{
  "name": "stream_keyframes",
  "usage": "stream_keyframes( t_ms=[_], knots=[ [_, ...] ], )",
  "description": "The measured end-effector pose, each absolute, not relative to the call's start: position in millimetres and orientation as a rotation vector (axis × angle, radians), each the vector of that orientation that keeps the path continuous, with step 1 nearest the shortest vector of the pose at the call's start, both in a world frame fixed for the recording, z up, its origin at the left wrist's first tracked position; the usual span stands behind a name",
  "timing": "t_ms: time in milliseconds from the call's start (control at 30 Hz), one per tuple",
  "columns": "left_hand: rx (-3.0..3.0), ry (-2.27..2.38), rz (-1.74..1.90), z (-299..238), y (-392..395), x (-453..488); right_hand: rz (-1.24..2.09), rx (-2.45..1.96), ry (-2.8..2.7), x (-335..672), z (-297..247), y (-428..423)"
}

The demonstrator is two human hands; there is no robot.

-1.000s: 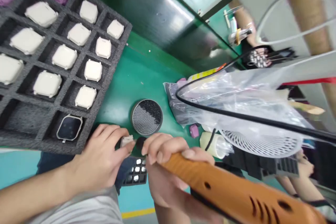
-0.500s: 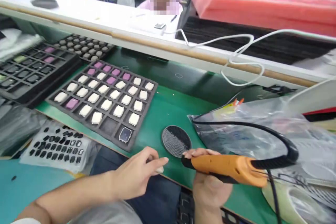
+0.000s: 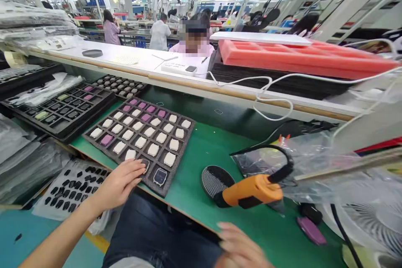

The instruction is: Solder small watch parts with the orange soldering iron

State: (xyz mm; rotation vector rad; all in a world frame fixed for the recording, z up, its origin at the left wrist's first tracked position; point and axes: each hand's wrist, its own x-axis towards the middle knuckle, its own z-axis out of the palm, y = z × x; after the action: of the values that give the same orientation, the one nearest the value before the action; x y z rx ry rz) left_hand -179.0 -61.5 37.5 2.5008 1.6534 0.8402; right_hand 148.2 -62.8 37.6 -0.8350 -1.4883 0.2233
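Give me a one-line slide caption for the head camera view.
Left hand reaches a foam tray of watch cases; orange electric screwdriver lies on the green bench; right hand empty.

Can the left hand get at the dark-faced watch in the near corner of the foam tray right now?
Probably yes. The left hand lies at the near edge of the foam tray, its fingers just beside the dark-faced watch. Nothing lies between them, and the orange tool sits well off to the right.

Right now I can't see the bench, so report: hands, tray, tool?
Left hand open, fingers at the grey foam tray front edge. Right hand empty, blurred. Orange electric screwdriver lying on the green mat.
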Motion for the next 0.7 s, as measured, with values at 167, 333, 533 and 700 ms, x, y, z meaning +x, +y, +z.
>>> stream_keyframes(
  t_ms=[167, 333, 533, 700],
  knots=[
    [2.538, 1.686, 0.864, 21, -68, -177, 0.347, -0.854, -1.987, 72, 23, -55],
    [2.213, 2.191, 1.201, 20, -64, -240, 0.237, -0.893, -2.119, 55, 14, -35],
    [1.614, 2.611, 1.255, 33, -33, -314, 0.166, -0.91, -2.126, 69, 12, -39],
    [1.408, 2.493, 1.239, 32, -18, -321, 0.087, -0.953, -2.04, 91, -1, -42]
  ],
)
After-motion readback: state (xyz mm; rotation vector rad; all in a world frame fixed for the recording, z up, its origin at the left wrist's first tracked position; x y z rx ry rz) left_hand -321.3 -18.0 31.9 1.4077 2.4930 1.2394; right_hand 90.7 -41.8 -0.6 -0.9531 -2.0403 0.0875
